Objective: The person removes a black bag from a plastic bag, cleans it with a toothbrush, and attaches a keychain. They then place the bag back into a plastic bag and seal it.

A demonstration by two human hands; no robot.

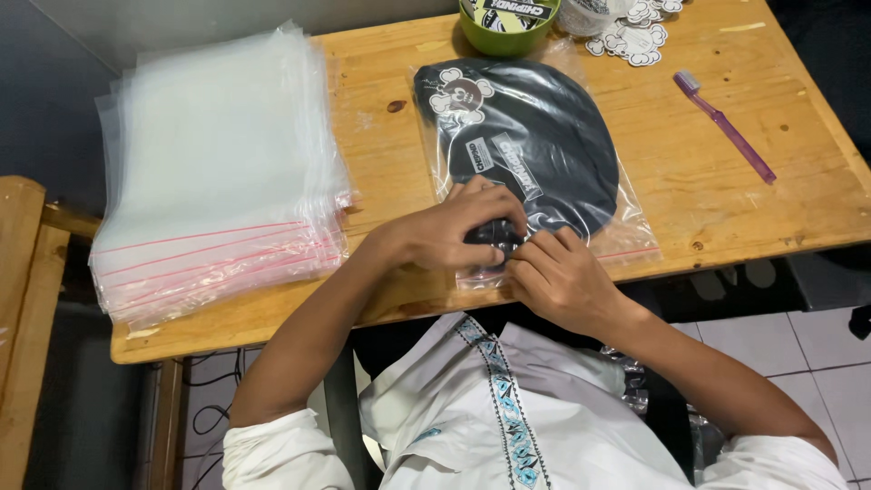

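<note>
A black cap (535, 136) with a white cartoon patch and labels lies inside a clear zip bag (626, 222) on the wooden table (726, 195). My left hand (458, 231) presses on the near end of the bag, fingers curled over the cap's edge. My right hand (558, 277) pinches the bag's open end right beside it, at the table's front edge. Both hands touch the bag and each other.
A thick stack of clear zip bags with red seal lines (218, 172) fills the table's left side. At the back stand a green bowl (504, 27) and cut-out stickers (635, 36). A purple toothbrush (726, 127) lies at the right. A wooden frame (23, 299) stands to the left.
</note>
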